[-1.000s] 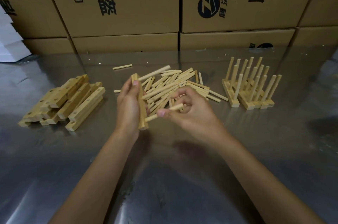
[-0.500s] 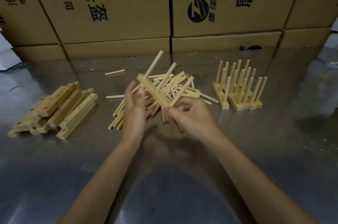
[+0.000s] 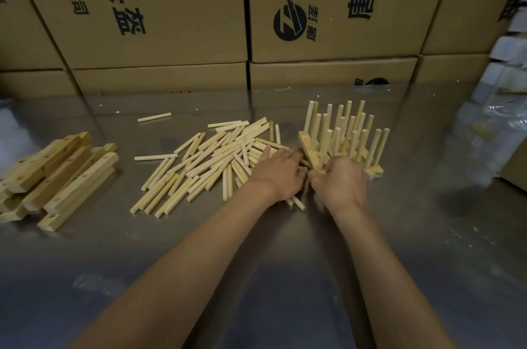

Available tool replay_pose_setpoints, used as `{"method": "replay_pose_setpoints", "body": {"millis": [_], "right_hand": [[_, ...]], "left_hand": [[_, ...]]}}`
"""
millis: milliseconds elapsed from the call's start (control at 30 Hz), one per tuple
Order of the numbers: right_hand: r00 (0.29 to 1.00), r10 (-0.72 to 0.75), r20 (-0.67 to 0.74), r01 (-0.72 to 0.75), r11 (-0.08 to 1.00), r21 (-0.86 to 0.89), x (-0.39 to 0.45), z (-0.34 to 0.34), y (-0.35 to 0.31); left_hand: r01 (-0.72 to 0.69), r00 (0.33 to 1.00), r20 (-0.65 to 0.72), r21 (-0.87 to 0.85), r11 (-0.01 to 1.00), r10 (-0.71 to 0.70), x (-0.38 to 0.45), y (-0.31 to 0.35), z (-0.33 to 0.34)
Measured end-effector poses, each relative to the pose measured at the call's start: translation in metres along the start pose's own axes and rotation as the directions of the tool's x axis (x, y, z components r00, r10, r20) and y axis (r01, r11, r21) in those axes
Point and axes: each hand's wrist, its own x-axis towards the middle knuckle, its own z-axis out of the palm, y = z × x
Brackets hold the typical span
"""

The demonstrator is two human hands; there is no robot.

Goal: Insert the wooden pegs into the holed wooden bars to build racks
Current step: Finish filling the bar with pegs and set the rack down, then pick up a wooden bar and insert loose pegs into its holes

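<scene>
Several finished racks (image 3: 346, 135), bars with upright pegs, stand side by side at the right of the metal table (image 3: 285, 277). The leftmost rack (image 3: 309, 147) stands against that group. My right hand (image 3: 340, 182) grips its near end with curled fingers. Beside it, my left hand (image 3: 278, 174) lies with fingers stretched toward the bar's side, over the edge of the loose peg pile (image 3: 208, 162). A stack of holed wooden bars (image 3: 57, 177) lies at the far left.
One stray peg (image 3: 154, 117) lies behind the pile. Printed cardboard boxes (image 3: 328, 20) wall off the back of the table. White packaged items (image 3: 507, 77) and clear plastic sit at the right edge. Bare metal stretches along the near side.
The bar with its pegs, held in the air over the pile before, now stands next to the finished racks. Both hands moved right with it.
</scene>
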Motion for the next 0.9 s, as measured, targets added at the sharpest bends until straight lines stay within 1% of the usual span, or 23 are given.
{"method": "replay_pose_setpoints", "body": {"millis": [100,200,300,400,500,567,600,667,733,767,800,833,900], "right_hand": [[0.999,0.015,0.041,-0.012,0.999,-0.051,0.002,-0.002,0.000],[0.998,0.008,0.058,-0.003,0.996,-0.089,0.001,-0.003,0.000],[0.997,-0.030,0.068,0.039,0.990,-0.139,-0.001,-0.004,-0.001],[0.997,-0.036,0.068,0.045,0.989,-0.141,-0.003,-0.003,0.000],[0.997,-0.010,0.077,0.021,0.989,-0.149,-0.004,-0.003,0.001],[0.995,0.007,0.104,0.010,0.987,-0.160,-0.005,-0.007,0.001],[0.991,0.004,0.131,0.018,0.986,-0.168,-0.006,-0.010,0.000],[0.979,-0.031,0.201,0.067,0.982,-0.179,-0.011,-0.014,-0.004],[0.968,-0.089,0.233,0.132,0.976,-0.175,-0.016,-0.013,-0.013],[0.966,-0.116,0.231,0.158,0.972,-0.172,-0.020,-0.011,-0.018],[0.965,-0.142,0.221,0.183,0.968,-0.174,-0.024,-0.008,-0.023],[0.963,-0.171,0.206,0.210,0.960,-0.183,-0.028,-0.006,-0.027],[0.958,-0.242,0.152,0.271,0.940,-0.208,-0.037,0.000,-0.034]], "left_hand": [[0.009,0.994,-0.107,-0.023,1.000,-0.012,-0.011,-0.008,0.004],[0.022,0.993,-0.117,-0.007,1.000,-0.023,-0.024,-0.018,0.007],[-0.008,0.989,-0.147,-0.067,0.998,-0.002,-0.034,-0.024,0.006],[-0.028,0.965,-0.263,-0.105,0.994,-0.001,-0.043,-0.032,0.000],[0.037,0.918,-0.387,-0.131,0.991,-0.086,-0.056,-0.044,-0.012],[0.117,0.859,-0.482,-0.140,0.983,-0.171,-0.069,-0.059,-0.022],[0.184,0.822,-0.521,-0.141,0.973,-0.230,-0.077,-0.069,-0.028],[0.398,0.747,-0.542,-0.097,0.912,-0.384,-0.093,-0.099,-0.038],[0.641,0.668,-0.488,-0.007,0.768,-0.562,-0.113,-0.132,-0.046],[0.722,0.624,-0.446,0.016,0.692,-0.641,-0.123,-0.148,-0.048],[0.772,0.588,-0.406,0.023,0.635,-0.700,-0.133,-0.160,-0.049],[0.799,0.565,-0.374,0.025,0.601,-0.735,-0.141,-0.170,-0.048],[0.809,0.559,-0.352,0.032,0.587,-0.751,-0.151,-0.183,-0.047]]}}
